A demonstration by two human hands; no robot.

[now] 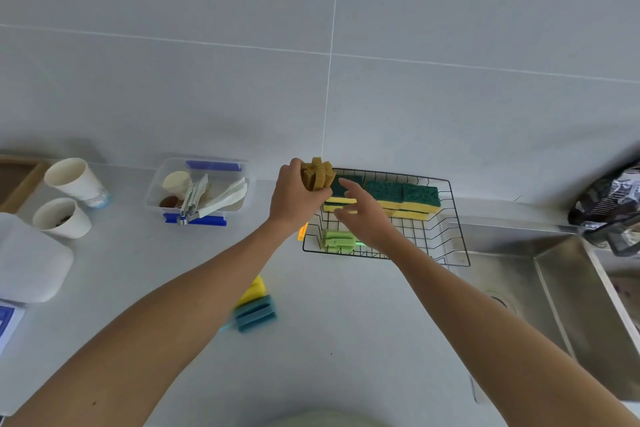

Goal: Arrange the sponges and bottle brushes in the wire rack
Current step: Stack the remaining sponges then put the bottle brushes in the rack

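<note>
Wire rack (pixel 453 218) holding sponges (pixel 401 198) (green-topped), perhaps four

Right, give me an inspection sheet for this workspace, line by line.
Surface: grey countertop, sink at right.
Job's things: wire rack holds green-and-yellow sponges at the back and a light green brush head in front; teal brush head and yellow one lie on the counter.
Clutter: two paper cups, clear container of utensils, white lid.
Grippers: left hand grips a brown sponge brush; right hand open over the rack.
Cables: nothing seen.
Surroundings: tiled wall.
</note>
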